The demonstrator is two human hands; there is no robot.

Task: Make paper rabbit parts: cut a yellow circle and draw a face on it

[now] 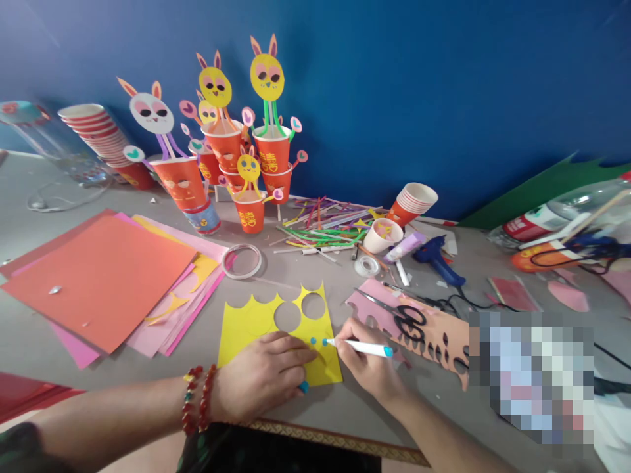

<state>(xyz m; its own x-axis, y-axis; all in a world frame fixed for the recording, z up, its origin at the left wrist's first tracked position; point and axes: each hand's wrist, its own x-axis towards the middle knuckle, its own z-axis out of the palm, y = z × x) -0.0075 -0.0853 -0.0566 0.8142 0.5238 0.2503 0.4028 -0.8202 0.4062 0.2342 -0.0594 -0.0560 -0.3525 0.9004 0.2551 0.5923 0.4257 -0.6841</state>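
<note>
While red cups [272,154] at upper centre already hold finished paper rabbits [267,75] and spare cups [96,131] lie stacked at upper left, the yellow sheet [246,325] at lower centre appears barely begun: circles are cut out, the left hand [261,378] presses it with flat, spread fingers, and the right hand [367,368] pinches a marker [362,347] beside two blue dots [313,341].

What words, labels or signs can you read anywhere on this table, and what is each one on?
"囍", in yellow, on the red paper cup and again on the smaller front cup.
Red label on the clear bottle: white print, too blurred to read.
Blue-and-white band below the white rabbit's cup: too small to read.
White pen in the right hand: no print visible.
</note>
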